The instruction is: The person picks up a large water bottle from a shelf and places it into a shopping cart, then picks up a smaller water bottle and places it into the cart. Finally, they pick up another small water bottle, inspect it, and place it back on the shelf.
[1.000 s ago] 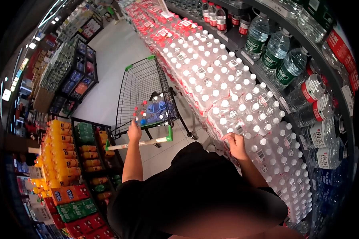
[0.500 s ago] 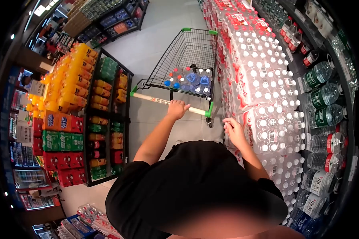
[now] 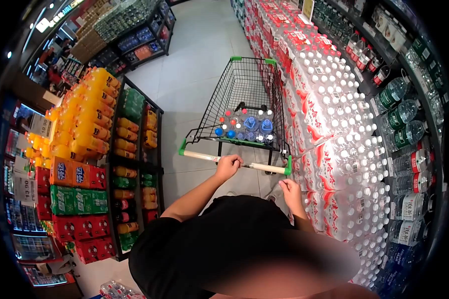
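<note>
My left hand is closed around the middle of the pale handle bar of a wire shopping cart with green corners. Just behind the bar's right end is my right hand, its fingers curled in and nothing visible in them. It is apart from the bar, beside stacked packs of bottled water. In the near end of the cart lie several bottles with red, white and blue caps, among them two large blue-topped jugs.
Shrink-wrapped water packs line the aisle's right side, with a bottle shelf beyond. At left stands a black rack bearing orange drink bottles and boxed cans. Grey tiled floor runs ahead, past another display.
The cart and my left hand appear lower and further right in the view. My right hand has also come lower, staying off the handle, and the surrounding shelves have shifted.
</note>
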{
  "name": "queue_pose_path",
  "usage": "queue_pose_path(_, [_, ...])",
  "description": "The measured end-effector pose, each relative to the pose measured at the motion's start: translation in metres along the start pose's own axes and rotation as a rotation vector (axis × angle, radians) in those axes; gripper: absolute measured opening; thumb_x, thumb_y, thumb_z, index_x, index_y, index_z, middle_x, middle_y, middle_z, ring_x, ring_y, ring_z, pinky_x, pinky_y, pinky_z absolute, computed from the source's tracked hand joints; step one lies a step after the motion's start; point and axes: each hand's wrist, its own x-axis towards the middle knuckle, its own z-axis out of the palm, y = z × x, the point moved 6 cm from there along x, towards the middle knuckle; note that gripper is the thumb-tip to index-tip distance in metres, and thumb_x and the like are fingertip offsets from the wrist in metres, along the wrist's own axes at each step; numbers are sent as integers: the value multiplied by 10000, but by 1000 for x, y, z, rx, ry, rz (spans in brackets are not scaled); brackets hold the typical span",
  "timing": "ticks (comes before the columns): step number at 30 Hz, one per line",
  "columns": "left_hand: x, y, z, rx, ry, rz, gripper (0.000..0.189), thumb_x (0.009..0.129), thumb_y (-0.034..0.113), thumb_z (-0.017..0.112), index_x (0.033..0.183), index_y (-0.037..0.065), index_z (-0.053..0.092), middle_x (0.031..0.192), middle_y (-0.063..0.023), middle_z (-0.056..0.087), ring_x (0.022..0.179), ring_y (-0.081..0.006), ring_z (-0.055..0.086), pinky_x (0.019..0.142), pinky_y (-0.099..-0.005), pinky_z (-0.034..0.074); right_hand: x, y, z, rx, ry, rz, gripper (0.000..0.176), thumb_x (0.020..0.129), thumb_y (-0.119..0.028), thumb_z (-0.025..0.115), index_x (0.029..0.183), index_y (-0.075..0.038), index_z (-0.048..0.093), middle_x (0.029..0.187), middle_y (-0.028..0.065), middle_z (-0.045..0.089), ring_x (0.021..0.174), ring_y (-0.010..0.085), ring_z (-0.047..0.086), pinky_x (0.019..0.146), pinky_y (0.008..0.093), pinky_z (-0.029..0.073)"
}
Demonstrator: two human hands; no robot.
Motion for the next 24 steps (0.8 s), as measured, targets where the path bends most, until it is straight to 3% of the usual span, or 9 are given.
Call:
queue_pose_path(4, [22, -23, -46, 175, 140, 93, 150, 817, 68, 589, 882, 135, 706, 729, -115, 673, 668, -307, 660, 601, -416, 512, -20, 14, 19, -26, 54, -23, 275, 914, -231, 673, 810, 21, 633, 564, 156, 513, 469, 235, 434, 493, 380, 354])
queue_pose_path(7, [35, -55, -66, 309, 159, 32, 124, 819, 61, 602, 879, 130, 685, 726, -80, 671, 699, -297, 660, 611, -432, 498, -33, -31, 21, -123, 36, 62, 214, 916, -160, 667, 830, 36, 647, 575, 110, 531, 537, 107, 488, 525, 299, 399])
queue_pose_path(11, [39, -94, -64, 393, 51, 105, 179, 817, 129, 643, 992, 142, 679, 906, -42, 704, 937, -272, 649, 806, -414, 474, -42, -39, 33, -115, 88, -6, 163, 922, -135, 642, 892, 25, 642, 591, 124, 552, 528, 176, 536, 548, 309, 428])
queue_pose_path(13, [21, -99, -56, 544, -1, 119, 322, 903, 392, 616, 1070, 127, 690, 1069, -88, 668, 1062, -277, 596, 921, -446, 416, -42, -36, 38, -87, 120, -57, 138, 932, -115, 615, 934, 21, 638, 619, 139, 563, 551, 232, 558, 578, 338, 451])
queue_pose_path(15, [21, -110, -43, 611, -185, -49, 429, 953, 496, 516, 1032, 121, 709, 1039, -96, 665, 1047, -281, 601, 915, -453, 421, -40, -39, 38, -103, 149, -118, 130, 931, -98, 593, 989, 11, 634, 760, 166, 609, 689, 288, 593, 670, 372, 469])
queue_pose_path(19, [3, -110, -35, 612, -98, 8, 498, 987, 510, 439, 963, 94, 712, 976, -115, 667, 1001, -311, 611, 867, -459, 449, -34, -40, 29, -234, 137, -256, 201, 913, -56, 566, 1105, -17, 613, 1106, 193, 613, 1021, 355, 565, 860, 415, 444])
queue_pose_path(20, [-1, -108, -35, 588, -80, 19, 504, 991, 507, 432, 950, 87, 707, 965, -121, 667, 984, -322, 614, 852, -464, 457, -27, -31, 30, -337, -3, -189, 457, 847, -133, 676, 1274, -50, 537, 1349, 204, 482, 1222, 387, 448, 988, 451, 380])
queue_pose_path(23, [-12, -105, -32, 537, -67, -2, 512, 1012, 459, 402, 884, 49, 681, 939, -157, 660, 917, -376, 614, 811, -488, 472, -24, -34, 20, -604, 46, -285, 811, 713, -253, 822, 1406, -86, 434, 1461, 218, 344, 1336, 435, 331, 1075, 516, 308])
queue_pose_path(24, [-18, -104, -32, 521, -61, -14, 513, 1014, 450, 399, 876, 43, 678, 932, -164, 659, 912, -384, 612, 812, -493, 471, -18, -16, 22, -686, -8, -303, 1120, 587, -355, 894, 1502, -102, 299, 1546, 245, 204, 1412, 457, 210, 1130, 547, 234])
